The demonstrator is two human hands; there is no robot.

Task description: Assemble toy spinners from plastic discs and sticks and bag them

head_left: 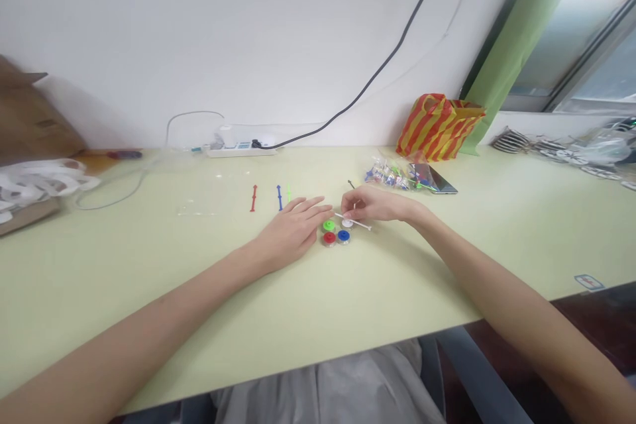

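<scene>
My left hand [293, 230] lies on the table with its fingers stretched out, beside a green round piece [328, 226] and a red one [329, 238]. A blue round piece [344, 236] sits to the right of the red one. My right hand [362, 204] pinches a thin white stick [362, 224] over a white round piece [347, 222]. Behind my left hand lie a red stick [254, 199], a blue stick [279, 197] and a light green stick [289, 193], partly hidden. A dark stick [350, 183] shows behind my right hand.
Plastic bags of small parts [390, 174] lie by a dark phone [440, 179] at the back right, near a striped bag [437, 126]. A power strip [241, 151] with a black cable stands against the wall. White coils [44, 179] are at the left.
</scene>
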